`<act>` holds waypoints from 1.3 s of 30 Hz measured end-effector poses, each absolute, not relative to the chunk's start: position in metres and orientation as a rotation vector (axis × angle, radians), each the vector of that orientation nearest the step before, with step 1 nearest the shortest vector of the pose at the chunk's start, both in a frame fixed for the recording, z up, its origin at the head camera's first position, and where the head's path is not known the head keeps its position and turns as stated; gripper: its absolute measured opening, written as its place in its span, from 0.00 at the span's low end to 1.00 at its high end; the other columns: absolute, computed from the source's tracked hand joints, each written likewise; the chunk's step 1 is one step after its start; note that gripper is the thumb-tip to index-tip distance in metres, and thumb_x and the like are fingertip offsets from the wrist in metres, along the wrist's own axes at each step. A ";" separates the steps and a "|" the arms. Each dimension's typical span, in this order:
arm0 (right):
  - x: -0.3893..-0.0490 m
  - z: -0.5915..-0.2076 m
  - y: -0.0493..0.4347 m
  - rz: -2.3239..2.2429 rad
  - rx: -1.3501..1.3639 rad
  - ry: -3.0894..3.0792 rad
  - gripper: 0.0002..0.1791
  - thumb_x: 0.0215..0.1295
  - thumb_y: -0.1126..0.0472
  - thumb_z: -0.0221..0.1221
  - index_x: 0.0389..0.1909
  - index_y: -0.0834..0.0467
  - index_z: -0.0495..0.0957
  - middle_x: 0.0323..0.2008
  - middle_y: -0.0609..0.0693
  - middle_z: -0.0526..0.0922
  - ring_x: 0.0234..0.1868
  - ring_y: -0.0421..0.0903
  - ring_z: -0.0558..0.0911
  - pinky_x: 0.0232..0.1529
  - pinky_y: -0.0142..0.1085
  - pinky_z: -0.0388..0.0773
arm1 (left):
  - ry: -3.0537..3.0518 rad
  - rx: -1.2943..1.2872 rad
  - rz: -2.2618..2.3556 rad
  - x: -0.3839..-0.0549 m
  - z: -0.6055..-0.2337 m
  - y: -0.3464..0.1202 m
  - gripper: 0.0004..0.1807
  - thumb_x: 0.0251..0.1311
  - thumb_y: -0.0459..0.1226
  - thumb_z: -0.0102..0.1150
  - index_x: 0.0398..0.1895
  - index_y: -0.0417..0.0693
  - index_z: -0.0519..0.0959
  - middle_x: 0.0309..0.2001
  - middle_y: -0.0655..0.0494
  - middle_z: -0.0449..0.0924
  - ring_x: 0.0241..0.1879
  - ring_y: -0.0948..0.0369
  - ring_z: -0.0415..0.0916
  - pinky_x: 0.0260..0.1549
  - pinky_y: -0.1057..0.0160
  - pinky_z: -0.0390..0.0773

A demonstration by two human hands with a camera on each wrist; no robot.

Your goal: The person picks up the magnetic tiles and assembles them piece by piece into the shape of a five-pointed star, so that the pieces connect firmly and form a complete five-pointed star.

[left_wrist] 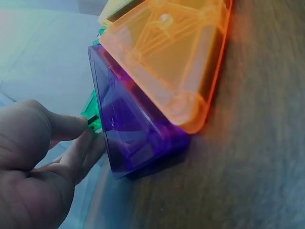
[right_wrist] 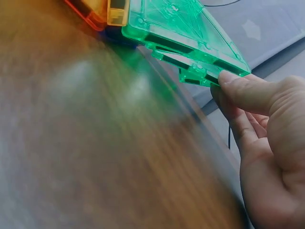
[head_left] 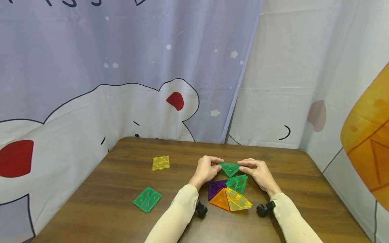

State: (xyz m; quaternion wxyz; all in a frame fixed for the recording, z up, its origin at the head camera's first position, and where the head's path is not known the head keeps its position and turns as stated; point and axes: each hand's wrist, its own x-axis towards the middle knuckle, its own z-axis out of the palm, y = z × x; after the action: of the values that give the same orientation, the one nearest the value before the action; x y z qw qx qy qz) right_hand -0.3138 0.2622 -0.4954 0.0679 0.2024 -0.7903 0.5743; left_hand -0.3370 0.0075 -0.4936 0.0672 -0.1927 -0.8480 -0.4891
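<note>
A green translucent triangle tile (head_left: 230, 168) is pinched at its two far corners, by my left hand (head_left: 206, 169) on one side and my right hand (head_left: 257, 172) on the other. Just in front of it stands a joined group of triangle tiles: a green one (head_left: 238, 184), a yellow one (head_left: 238, 199), an orange one (head_left: 220, 199) and a purple one (head_left: 214, 189). Their tips meet at a raised middle. In the left wrist view the purple tile (left_wrist: 128, 119) partly hides the held green tile (left_wrist: 93, 112). Thumb and fingers of the right hand (right_wrist: 267, 124) grip a green edge.
On the brown wooden table (head_left: 115, 179) a green square tile (head_left: 147, 199) lies flat to the left, and a yellow square tile (head_left: 161, 163) lies farther back. A printed curtain (head_left: 146, 111) hangs behind the table's far edge. Black wrist cameras (head_left: 201, 209) sit under both forearms.
</note>
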 end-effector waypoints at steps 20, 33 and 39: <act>-0.329 -0.519 0.271 1.752 0.667 -2.382 0.20 0.64 0.59 0.66 0.55 0.63 0.81 0.54 0.57 0.82 0.55 0.51 0.81 0.51 0.32 0.79 | -2.404 -0.401 -1.913 -0.336 -0.495 0.003 0.05 0.56 0.33 0.71 0.36 0.45 0.90 0.25 0.56 0.87 0.26 0.53 0.86 0.29 0.58 0.84; -0.281 -0.525 0.279 2.071 0.246 -2.218 0.27 0.73 0.59 0.57 0.65 0.70 0.66 0.56 0.72 0.73 0.48 0.53 0.81 0.46 0.36 0.81 | -2.372 -0.329 -1.988 -0.332 -0.505 -0.006 0.05 0.56 0.31 0.70 0.36 0.42 0.89 0.26 0.51 0.87 0.27 0.51 0.86 0.30 0.57 0.84; -0.236 -0.520 0.286 2.122 0.281 -2.283 0.24 0.74 0.58 0.55 0.62 0.70 0.66 0.51 0.73 0.73 0.34 0.48 0.81 0.28 0.35 0.80 | -2.352 -0.322 -2.002 -0.334 -0.502 -0.009 0.05 0.56 0.29 0.69 0.36 0.41 0.89 0.26 0.49 0.86 0.27 0.50 0.86 0.30 0.57 0.84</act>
State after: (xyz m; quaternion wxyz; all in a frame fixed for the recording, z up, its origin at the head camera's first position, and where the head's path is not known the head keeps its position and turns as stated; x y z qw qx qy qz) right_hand -0.2362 0.2857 -0.5202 0.0058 0.0896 -0.7295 0.6780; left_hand -0.3344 -0.0089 -0.5016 0.0180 -0.1038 -0.7573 -0.6446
